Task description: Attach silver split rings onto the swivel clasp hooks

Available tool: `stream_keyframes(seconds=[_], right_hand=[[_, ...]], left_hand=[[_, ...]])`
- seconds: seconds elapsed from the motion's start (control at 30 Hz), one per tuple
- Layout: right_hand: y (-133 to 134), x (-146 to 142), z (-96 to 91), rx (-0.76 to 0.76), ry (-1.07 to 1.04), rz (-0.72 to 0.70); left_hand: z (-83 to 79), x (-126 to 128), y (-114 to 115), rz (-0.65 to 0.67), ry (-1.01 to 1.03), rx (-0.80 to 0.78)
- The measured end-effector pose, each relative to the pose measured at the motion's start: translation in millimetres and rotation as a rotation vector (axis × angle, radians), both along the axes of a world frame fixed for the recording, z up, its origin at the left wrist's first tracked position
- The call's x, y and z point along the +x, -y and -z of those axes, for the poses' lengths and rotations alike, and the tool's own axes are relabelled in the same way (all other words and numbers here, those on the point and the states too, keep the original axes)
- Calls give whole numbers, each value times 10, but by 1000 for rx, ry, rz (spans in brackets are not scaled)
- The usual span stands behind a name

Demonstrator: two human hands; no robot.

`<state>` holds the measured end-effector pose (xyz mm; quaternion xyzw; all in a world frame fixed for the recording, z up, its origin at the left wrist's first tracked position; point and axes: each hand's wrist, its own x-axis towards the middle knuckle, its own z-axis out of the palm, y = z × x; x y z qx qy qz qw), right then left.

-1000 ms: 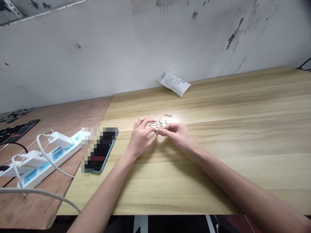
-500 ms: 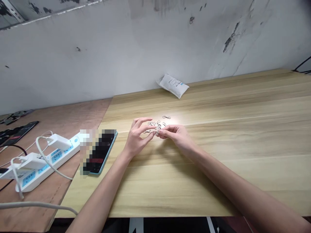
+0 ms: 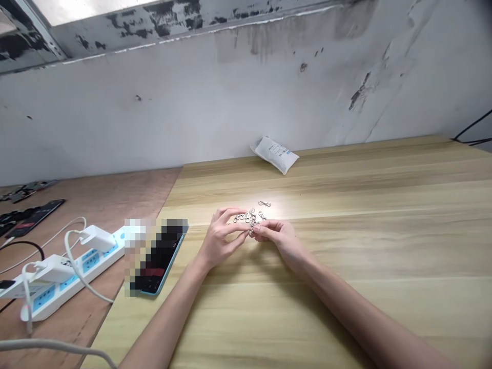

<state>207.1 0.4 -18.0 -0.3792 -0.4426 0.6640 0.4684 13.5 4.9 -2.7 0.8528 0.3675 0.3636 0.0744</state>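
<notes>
A small heap of silver metal clasps and rings (image 3: pixel 249 217) lies on the light wooden table (image 3: pixel 346 241). My left hand (image 3: pixel 220 241) and my right hand (image 3: pixel 277 237) meet just in front of the heap, fingertips pinched together on a small metal clasp (image 3: pixel 250 230). One clasp (image 3: pixel 264 204) lies alone a little behind the heap. My forearms stretch back toward the camera over the table.
A white sealed packet (image 3: pixel 274 152) lies by the wall at the back. A phone (image 3: pixel 161 256) rests at the table's left edge. On the darker board to the left are a white power strip (image 3: pixel 65 271) with plugs and cables, and more phones (image 3: pixel 33 218).
The camera has tilted upward, so everything sits lower in the picture. My left fingers, spread half a second ago, have closed against the right fingertips on the clasp.
</notes>
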Motion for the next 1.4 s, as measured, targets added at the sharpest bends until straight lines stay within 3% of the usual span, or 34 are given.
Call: stream_keyframes(seconds=[0.23,0.47,0.57,0.77,0.87,1.13,1.4], right_hand=[[-2,-22,23,-28,-24,-9],[-14,-36,76,21,30,14],[18,-62,84,125,138,54],[100,-75,88,526,484,103],[86,-50,96,426,444,104],[-19,-10,140,178,222,95],[-7,24,87,96,130,119]], left_hand=[[-2,29,16,-39,123,1],[40,90,70,-175,25,97],[62,100,73,-229,-66,87],[61,93,82,-211,-276,15],[62,99,84,-173,-276,24],[65,91,53,-187,-17,25],[83,70,19,-147,15,38]])
